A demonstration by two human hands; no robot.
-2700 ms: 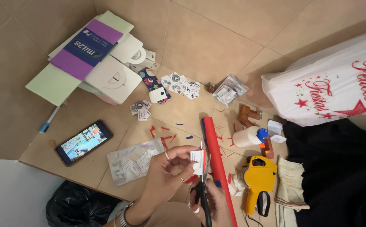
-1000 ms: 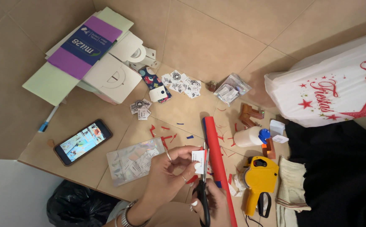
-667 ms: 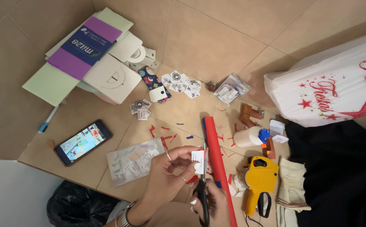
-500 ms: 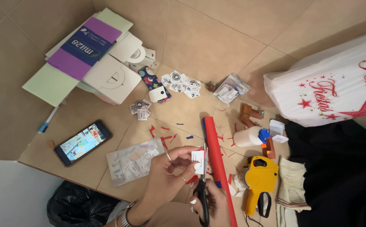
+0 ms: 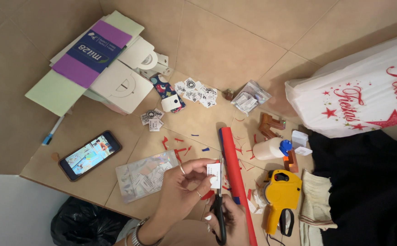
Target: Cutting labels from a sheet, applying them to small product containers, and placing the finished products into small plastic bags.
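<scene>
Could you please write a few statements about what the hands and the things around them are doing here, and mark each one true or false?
1. The left hand pinches a small white paper tag. True.
2. The right hand holds a yellow label gun. False: it holds black-handled scissors; the yellow label gun lies on the floor to their right.
3. The scissor blades point up alongside the tag. True.
4. The smartphone has a dark screen. False: its screen is lit with a colourful picture.
5. The red roll lies left of the smartphone. False: it lies to its right, beside the hands.
</scene>
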